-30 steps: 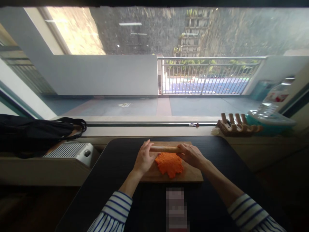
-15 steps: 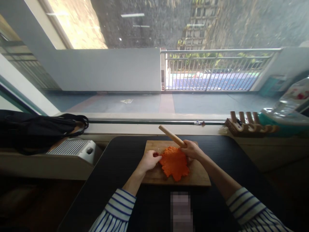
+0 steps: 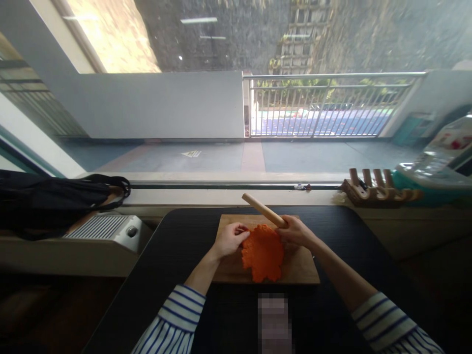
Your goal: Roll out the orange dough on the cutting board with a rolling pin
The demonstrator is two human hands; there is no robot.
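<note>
A flattened sheet of orange dough (image 3: pixel 262 255) with ragged edges lies on a wooden board (image 3: pixel 300 268). My left hand (image 3: pixel 231 238) is at its upper left edge, thumb and fingertips closed on the rim. In my right hand (image 3: pixel 298 231) is a plain wooden rolling pin (image 3: pixel 261 207), gripped near one end and slanting up to the left over the board's far edge. The fingers of that hand also come close to the dough's right edge; whether they touch it is hidden.
The board rests on a black table (image 3: pixel 184 246) below a window sill (image 3: pixel 221 196). On the sill's right stand a wooden rack with pegs (image 3: pixel 368 189) and a teal container (image 3: pixel 409 172). A black bag (image 3: pixel 55 196) lies at left, above a white vented unit (image 3: pixel 118 231).
The dough has turned on the board and its lobed edge now reaches nearer the front. My left hand has shifted slightly along its edge; the rolling pin stays in my right hand.
</note>
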